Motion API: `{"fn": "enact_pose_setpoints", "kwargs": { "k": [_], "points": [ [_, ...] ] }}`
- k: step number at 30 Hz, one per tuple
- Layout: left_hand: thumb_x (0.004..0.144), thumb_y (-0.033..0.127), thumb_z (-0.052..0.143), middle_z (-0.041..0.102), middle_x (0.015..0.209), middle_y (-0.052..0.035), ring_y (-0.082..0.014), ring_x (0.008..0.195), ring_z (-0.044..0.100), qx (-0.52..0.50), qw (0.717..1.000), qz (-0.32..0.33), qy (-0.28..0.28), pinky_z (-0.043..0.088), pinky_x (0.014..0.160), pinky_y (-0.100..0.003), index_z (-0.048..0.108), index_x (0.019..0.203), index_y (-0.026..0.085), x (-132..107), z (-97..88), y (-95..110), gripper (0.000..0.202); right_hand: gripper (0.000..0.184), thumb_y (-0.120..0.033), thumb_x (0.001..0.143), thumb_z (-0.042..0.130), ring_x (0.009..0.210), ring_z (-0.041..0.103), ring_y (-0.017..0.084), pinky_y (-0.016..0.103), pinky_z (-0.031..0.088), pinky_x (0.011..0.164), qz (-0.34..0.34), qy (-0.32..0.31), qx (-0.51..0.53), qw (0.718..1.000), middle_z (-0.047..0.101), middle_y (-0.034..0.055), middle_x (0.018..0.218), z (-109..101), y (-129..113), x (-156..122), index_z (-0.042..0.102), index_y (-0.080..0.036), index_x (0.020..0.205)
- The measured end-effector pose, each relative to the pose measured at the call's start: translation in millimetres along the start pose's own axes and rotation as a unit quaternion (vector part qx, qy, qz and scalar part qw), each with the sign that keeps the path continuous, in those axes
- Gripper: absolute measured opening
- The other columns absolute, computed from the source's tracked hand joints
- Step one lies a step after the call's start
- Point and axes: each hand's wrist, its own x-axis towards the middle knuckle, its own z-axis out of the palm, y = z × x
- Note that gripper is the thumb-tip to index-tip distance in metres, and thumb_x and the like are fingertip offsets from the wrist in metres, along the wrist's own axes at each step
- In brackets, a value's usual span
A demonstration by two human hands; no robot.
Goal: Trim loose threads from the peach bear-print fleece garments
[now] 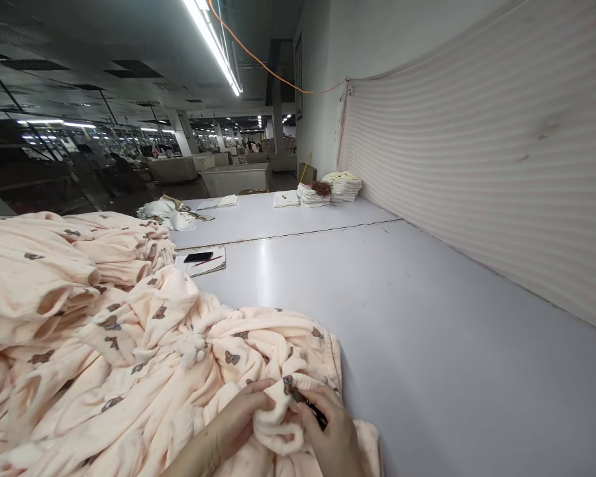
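My left hand (pixel 246 414) is closed on a folded edge of a peach fleece garment (pixel 278 424) with a brown bear print. In my right hand (pixel 330 424) is a small black tool (pixel 312 407) that looks like thread snips, its tip against the fabric beside my left fingers. The fingers partly hide the tool, so its blades do not show well. Below both hands the cloth forms a rounded, cuff-like loop. More of the same fleece spreads under and to the left of my hands.
A large heap of peach garments (pixel 40 265) covers the left side of the pale table (pixel 427 344). Beyond it lie a phone (pixel 198 257) on a notepad, white scraps (pixel 166 212) and stacks of folded cloth (pixel 342 187). A striped fabric sheet (pixel 467 165) hangs along the right wall.
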Motion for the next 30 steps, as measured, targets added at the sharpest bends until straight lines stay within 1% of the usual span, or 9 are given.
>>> {"fn": "enact_pose_setpoints", "kwargs": {
  "k": [5, 10, 15, 19, 22, 24, 26, 28, 30],
  "points": [
    [0.063, 0.003, 0.054, 0.070, 0.077, -0.0064, -0.0185, 0.072, 0.062, 0.003, 1.000, 0.001, -0.007, 0.049, 0.070, -0.031, 0.069, 0.081, 0.013, -1, -5.5, -1, 0.025, 0.022, -0.024, 0.087, 0.054, 0.094, 0.066, 0.022, 0.030, 0.055, 0.079, -0.007, -0.022, -0.031, 0.999, 0.069, 0.0074, 0.099, -3, -8, -3, 0.069, -0.023, 0.102],
    [0.063, 0.005, 0.053, 0.070, 0.077, -0.0097, -0.0206, 0.071, 0.062, 0.016, 0.999, 0.002, -0.032, 0.050, 0.067, -0.033, 0.070, 0.087, 0.010, -1, -7.8, 0, 0.029, 0.022, -0.026, 0.088, 0.053, 0.095, 0.067, 0.021, 0.027, 0.055, 0.079, -0.009, -0.010, -0.033, 0.999, 0.070, 0.0061, 0.101, 2, -6, -3, 0.070, -0.024, 0.102],
    [0.060, 0.008, 0.054, 0.071, 0.076, -0.0096, -0.0208, 0.073, 0.063, 0.038, 0.998, 0.006, -0.043, 0.049, 0.070, -0.032, 0.070, 0.082, 0.010, -3, -8.7, 1, 0.028, 0.021, -0.028, 0.089, 0.052, 0.094, 0.067, 0.021, 0.027, 0.054, 0.080, 0.006, 0.016, -0.043, 0.999, 0.070, 0.0045, 0.097, 4, -3, -5, 0.071, -0.025, 0.097],
    [0.062, 0.013, 0.053, 0.071, 0.078, -0.0088, -0.0217, 0.075, 0.063, 0.077, 0.996, 0.007, -0.042, 0.049, 0.071, -0.033, 0.070, 0.088, 0.012, -6, -6.4, 2, 0.032, 0.024, -0.030, 0.086, 0.056, 0.095, 0.067, 0.022, 0.027, 0.055, 0.078, -0.017, 0.000, -0.070, 0.997, 0.069, 0.0054, 0.103, 4, -5, -8, 0.068, -0.026, 0.106],
    [0.062, 0.016, 0.055, 0.070, 0.079, -0.0082, -0.0223, 0.076, 0.062, 0.139, 0.990, 0.018, -0.037, 0.047, 0.071, -0.032, 0.071, 0.088, 0.012, -9, -3.7, 4, 0.031, 0.022, -0.031, 0.091, 0.049, 0.093, 0.067, 0.021, 0.027, 0.054, 0.079, 0.002, 0.018, -0.062, 0.998, 0.069, 0.0040, 0.099, 3, -4, -6, 0.068, -0.027, 0.101],
    [0.061, 0.016, 0.059, 0.068, 0.074, -0.0057, -0.0217, 0.074, 0.059, 0.198, 0.979, 0.047, -0.010, 0.045, 0.070, -0.030, 0.071, 0.080, 0.013, -12, -2.8, 5, 0.022, 0.023, -0.033, 0.088, 0.054, 0.098, 0.065, 0.022, 0.028, 0.054, 0.080, 0.036, 0.032, -0.067, 0.997, 0.068, 0.0045, 0.104, 1, -2, -3, 0.063, -0.025, 0.107],
    [0.061, 0.015, 0.061, 0.063, 0.073, -0.0021, -0.0208, 0.077, 0.054, 0.249, 0.961, 0.106, 0.052, 0.041, 0.073, -0.028, 0.069, 0.074, 0.017, -14, -2.7, 5, 0.015, 0.026, -0.034, 0.083, 0.061, 0.096, 0.065, 0.023, 0.028, 0.054, 0.076, 0.054, 0.022, -0.084, 0.995, 0.068, 0.0046, 0.104, 2, 1, 0, 0.062, -0.025, 0.107],
    [0.065, 0.015, 0.060, 0.059, 0.076, 0.0002, -0.0204, 0.082, 0.050, 0.280, 0.936, 0.170, 0.126, 0.037, 0.077, -0.026, 0.065, 0.079, 0.021, -16, -2.6, 5, 0.016, 0.015, -0.032, 0.083, 0.061, 0.087, 0.066, 0.021, 0.026, 0.052, 0.070, 0.028, 0.001, -0.087, 0.996, 0.068, 0.0032, 0.093, 7, 3, -2, 0.063, -0.024, 0.095],
    [0.071, 0.018, 0.057, 0.058, 0.078, 0.0007, -0.0200, 0.082, 0.049, 0.279, 0.922, 0.210, 0.168, 0.037, 0.076, -0.026, 0.061, 0.084, 0.023, -17, -1.4, 3, 0.014, 0.009, -0.032, 0.084, 0.059, 0.074, 0.065, 0.018, 0.024, 0.050, 0.064, -0.017, -0.007, -0.067, 0.998, 0.066, 0.0013, 0.080, 15, 3, -7, 0.062, -0.024, 0.080]
  ]
}}
